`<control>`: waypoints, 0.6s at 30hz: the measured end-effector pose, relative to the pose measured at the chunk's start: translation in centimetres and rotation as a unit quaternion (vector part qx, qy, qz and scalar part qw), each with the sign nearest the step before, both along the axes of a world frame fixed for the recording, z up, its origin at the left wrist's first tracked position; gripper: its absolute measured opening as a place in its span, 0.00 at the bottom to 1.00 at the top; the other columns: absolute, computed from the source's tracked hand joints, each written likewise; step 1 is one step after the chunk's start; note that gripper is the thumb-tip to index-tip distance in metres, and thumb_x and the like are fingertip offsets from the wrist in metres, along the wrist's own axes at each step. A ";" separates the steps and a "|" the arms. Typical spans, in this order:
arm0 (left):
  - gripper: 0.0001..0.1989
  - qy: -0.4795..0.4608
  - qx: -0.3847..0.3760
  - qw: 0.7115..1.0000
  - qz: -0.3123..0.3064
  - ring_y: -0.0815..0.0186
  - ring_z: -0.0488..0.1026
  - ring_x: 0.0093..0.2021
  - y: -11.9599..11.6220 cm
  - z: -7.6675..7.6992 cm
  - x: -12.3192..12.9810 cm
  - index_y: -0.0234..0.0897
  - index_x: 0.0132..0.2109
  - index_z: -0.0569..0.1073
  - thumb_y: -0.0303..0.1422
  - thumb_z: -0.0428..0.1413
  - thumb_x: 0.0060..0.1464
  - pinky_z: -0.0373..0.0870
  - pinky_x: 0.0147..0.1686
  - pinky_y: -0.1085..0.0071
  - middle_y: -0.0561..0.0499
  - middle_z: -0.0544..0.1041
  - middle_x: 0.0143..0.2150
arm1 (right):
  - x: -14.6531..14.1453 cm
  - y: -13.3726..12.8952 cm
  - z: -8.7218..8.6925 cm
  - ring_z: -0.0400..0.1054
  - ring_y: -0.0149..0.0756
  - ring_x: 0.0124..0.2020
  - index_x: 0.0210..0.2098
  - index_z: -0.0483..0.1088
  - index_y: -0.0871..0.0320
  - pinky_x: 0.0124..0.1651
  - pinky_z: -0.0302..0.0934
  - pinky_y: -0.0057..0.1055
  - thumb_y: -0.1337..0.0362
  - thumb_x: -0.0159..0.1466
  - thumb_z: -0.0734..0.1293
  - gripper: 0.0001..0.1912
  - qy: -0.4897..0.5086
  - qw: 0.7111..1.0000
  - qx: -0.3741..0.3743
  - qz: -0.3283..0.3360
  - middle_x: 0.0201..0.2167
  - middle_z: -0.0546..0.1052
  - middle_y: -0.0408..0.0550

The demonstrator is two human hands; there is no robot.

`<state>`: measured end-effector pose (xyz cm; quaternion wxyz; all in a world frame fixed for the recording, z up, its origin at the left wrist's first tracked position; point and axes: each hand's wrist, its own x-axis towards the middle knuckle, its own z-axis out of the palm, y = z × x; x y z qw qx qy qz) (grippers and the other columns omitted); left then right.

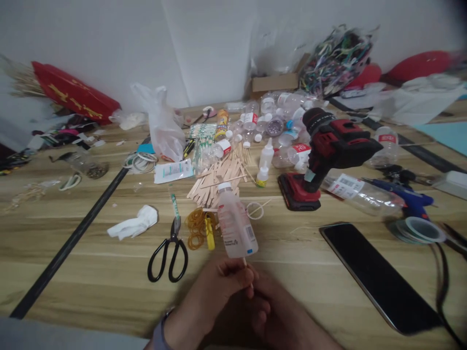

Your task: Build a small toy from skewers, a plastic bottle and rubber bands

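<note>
My left hand point(228, 282) pinches a thin pale stick point(244, 262) between thumb and fingers, near the table's front edge. Close against it, my right hand point(273, 304) has its fingers curled at the stick's lower end, partly hidden. Just beyond the stick's tip is a frosted plastic bottle point(237, 226) with a white cap and red print; whether the tip touches it I cannot tell. Left of the bottle lie a yellow-handled tool point(209, 233), a heap of rubber bands point(196, 226) and black-handled scissors point(169, 257).
Wooden craft sticks point(215, 182) fan out behind the bottle. A red and black cordless drill point(328, 146) stands to the right, with a black phone point(379, 277) in front. Several plastic bottles point(251, 116) crowd the back. A blue glue gun point(404, 192) lies at right, a crumpled tissue point(134, 222) at left.
</note>
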<state>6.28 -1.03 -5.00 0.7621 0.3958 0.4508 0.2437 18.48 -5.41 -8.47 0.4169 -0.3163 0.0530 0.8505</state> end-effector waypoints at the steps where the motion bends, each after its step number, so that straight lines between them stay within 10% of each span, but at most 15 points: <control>1: 0.18 0.004 0.008 1.000 0.015 0.71 0.64 0.25 -0.1 0.1 -0.1 0.34 0.25 0.72 0.45 0.66 0.40 0.60 0.32 0.72 0.56 0.69 0.19 | -0.1 0.1 0.0 0.54 0.14 0.13 0.25 0.75 0.61 0.16 0.51 0.11 0.61 0.42 0.83 0.18 0.008 1.000 -0.004 -0.007 0.16 0.69 0.33; 9: 0.14 0.023 0.054 0.990 0.126 0.71 0.65 0.25 -0.2 0.5 -0.8 0.33 0.27 0.73 0.40 0.63 0.45 0.61 0.27 0.75 0.53 0.73 0.25 | 0.7 0.5 0.1 0.57 0.18 0.16 0.15 0.62 0.59 0.16 0.53 0.14 0.64 0.45 0.80 0.21 0.047 0.994 0.042 -0.084 0.19 0.72 0.35; 13: 0.15 0.048 0.068 0.984 0.158 0.76 0.59 0.18 -0.1 0.0 -0.9 0.33 0.28 0.72 0.43 0.61 0.47 0.51 0.18 0.78 0.54 0.72 0.25 | 1.0 0.4 -0.1 0.36 0.17 0.10 0.15 0.56 0.57 0.09 0.37 0.15 0.55 0.45 0.79 0.27 0.040 0.996 0.075 -0.016 0.10 0.56 0.29; 18: 0.17 0.004 0.042 0.989 0.143 0.74 0.65 0.17 0.0 0.0 -1.2 0.34 0.27 0.70 0.44 0.62 0.45 0.59 0.17 0.78 0.55 0.70 0.23 | 2.1 0.4 -0.4 0.32 0.19 0.07 0.13 0.59 0.55 0.07 0.31 0.18 0.48 0.52 0.70 0.23 -0.041 0.983 0.130 0.123 0.04 0.48 0.28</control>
